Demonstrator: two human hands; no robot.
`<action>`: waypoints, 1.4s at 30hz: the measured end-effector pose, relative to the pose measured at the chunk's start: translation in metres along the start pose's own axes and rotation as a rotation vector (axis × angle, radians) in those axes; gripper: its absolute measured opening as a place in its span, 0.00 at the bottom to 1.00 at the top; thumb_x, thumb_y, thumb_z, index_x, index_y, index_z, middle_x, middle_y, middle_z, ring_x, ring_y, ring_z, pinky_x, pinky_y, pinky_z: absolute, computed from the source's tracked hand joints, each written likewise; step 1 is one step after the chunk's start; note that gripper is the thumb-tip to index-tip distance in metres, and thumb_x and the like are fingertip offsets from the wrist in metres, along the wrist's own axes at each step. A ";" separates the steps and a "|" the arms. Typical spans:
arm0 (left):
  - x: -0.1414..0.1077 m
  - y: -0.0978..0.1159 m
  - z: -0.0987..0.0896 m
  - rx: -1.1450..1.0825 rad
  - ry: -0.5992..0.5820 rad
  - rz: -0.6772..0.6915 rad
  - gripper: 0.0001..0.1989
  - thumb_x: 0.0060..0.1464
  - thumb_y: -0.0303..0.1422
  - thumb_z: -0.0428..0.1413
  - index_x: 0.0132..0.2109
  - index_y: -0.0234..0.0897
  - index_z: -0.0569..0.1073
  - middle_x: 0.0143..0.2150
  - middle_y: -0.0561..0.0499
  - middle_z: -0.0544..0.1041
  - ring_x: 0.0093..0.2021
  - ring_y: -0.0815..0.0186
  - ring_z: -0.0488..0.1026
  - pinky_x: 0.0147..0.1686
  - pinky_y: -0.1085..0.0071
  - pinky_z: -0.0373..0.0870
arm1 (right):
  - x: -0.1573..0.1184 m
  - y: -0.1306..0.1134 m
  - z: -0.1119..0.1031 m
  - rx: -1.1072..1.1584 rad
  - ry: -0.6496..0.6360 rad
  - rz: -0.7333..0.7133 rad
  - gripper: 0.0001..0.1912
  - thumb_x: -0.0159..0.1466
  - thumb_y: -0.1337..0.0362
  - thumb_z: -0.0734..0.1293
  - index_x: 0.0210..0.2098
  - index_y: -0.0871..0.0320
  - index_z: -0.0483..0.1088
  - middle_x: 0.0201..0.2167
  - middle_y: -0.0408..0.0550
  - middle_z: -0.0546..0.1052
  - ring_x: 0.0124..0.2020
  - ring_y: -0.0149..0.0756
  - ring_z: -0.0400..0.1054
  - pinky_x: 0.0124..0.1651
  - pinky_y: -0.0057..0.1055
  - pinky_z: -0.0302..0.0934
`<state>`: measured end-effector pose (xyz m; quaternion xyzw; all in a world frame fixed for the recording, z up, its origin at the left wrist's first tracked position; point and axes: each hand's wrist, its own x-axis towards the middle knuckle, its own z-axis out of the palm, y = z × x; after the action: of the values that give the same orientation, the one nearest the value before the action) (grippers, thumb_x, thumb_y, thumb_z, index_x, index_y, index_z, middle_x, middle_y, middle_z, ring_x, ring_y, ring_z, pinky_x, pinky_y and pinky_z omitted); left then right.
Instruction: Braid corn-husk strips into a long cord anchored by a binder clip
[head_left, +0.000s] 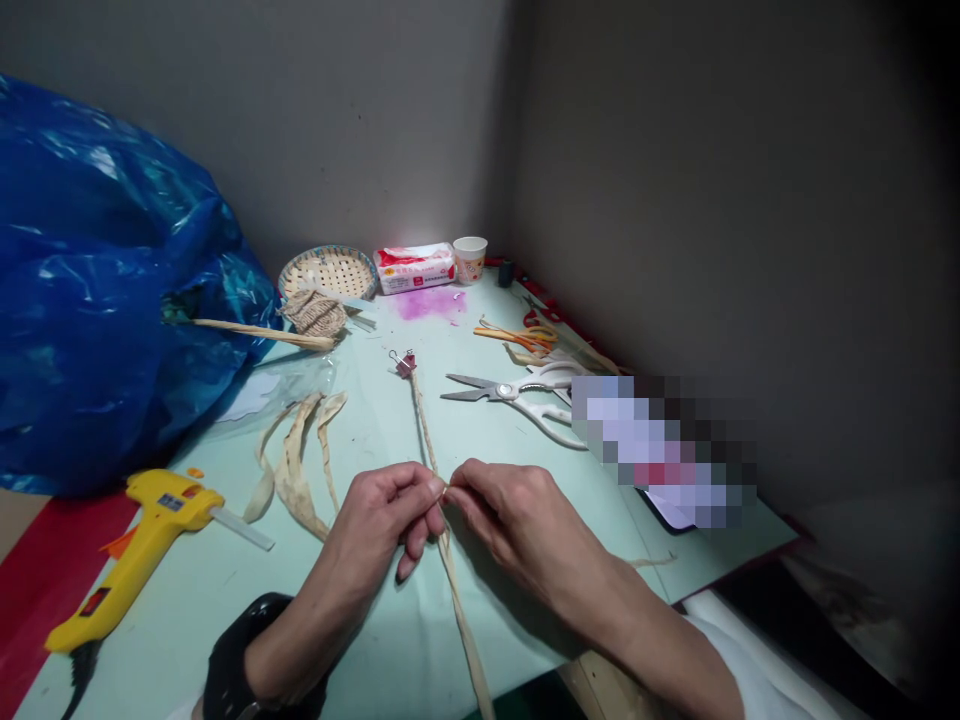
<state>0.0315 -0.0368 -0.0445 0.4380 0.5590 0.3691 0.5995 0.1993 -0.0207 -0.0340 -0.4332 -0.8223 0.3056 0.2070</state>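
A pale plant-fibre cord runs from a reddish binder clip toward me, twisted or braided in its upper part. Below my hands it goes on as a loose, flat strip past the table's near edge. My left hand pinches the cord between thumb and fingers. Right beside it, my right hand is closed on the same spot, fingertips almost touching the left thumb. Several dried husk strips lie left of my hands. White-handled scissors rest with blades spread, beyond my right hand.
A yellow glue gun lies at the left, near a large blue plastic bag. Toward the back are a woven basket, a twine coil, a tissue pack and a paper cup. A blurred phone-like object lies at right.
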 end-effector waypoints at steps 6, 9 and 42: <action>0.000 0.000 0.000 0.039 -0.045 -0.014 0.14 0.57 0.39 0.55 0.28 0.34 0.70 0.17 0.57 0.68 0.15 0.76 0.62 0.17 0.78 0.58 | 0.001 0.002 0.004 0.115 0.053 0.067 0.13 0.68 0.63 0.58 0.28 0.57 0.65 0.20 0.38 0.65 0.20 0.26 0.53 0.25 0.24 0.48; -0.002 0.002 0.003 0.021 -0.034 -0.060 0.12 0.55 0.40 0.57 0.32 0.35 0.70 0.22 0.56 0.71 0.16 0.74 0.64 0.18 0.77 0.61 | 0.003 0.005 0.002 0.214 0.035 0.146 0.12 0.67 0.64 0.59 0.28 0.58 0.68 0.19 0.38 0.66 0.19 0.25 0.54 0.23 0.23 0.47; -0.004 0.008 0.007 -0.089 0.079 -0.264 0.17 0.45 0.48 0.61 0.25 0.38 0.72 0.18 0.55 0.64 0.21 0.71 0.59 0.19 0.76 0.53 | 0.001 -0.002 0.001 0.290 0.013 0.222 0.13 0.69 0.58 0.57 0.28 0.53 0.63 0.18 0.41 0.67 0.18 0.30 0.60 0.21 0.27 0.50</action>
<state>0.0379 -0.0385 -0.0352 0.3190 0.6181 0.3286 0.6389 0.1964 -0.0211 -0.0331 -0.4891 -0.7154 0.4390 0.2373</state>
